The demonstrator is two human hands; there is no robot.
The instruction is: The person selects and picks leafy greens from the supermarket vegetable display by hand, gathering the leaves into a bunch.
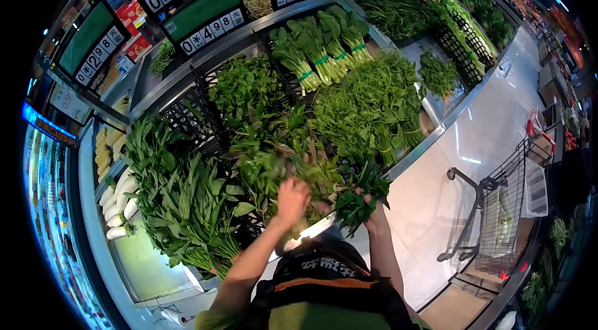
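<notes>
My left hand (295, 199) is at the near edge of the display, its fingers curled at blurred green stems of the leafy greens (271, 158). To its right, my right hand (372, 208) is closed round a bunch of dark green leaves (361, 190), which hangs over the display's front edge. Long-leaved greens (187, 199) lie left of my hands. Beyond my right hand is a heap of fine-stemmed greens (367, 102). Motion blurs what is between the fingers of my left hand.
White radishes (128, 190) lie at the left, and banded leafy bundles (324, 49) at the back. Price signs (205, 18) stand above the display. A shopping cart (498, 211) is on the floor at the right. Black crates (187, 115) hold some greens.
</notes>
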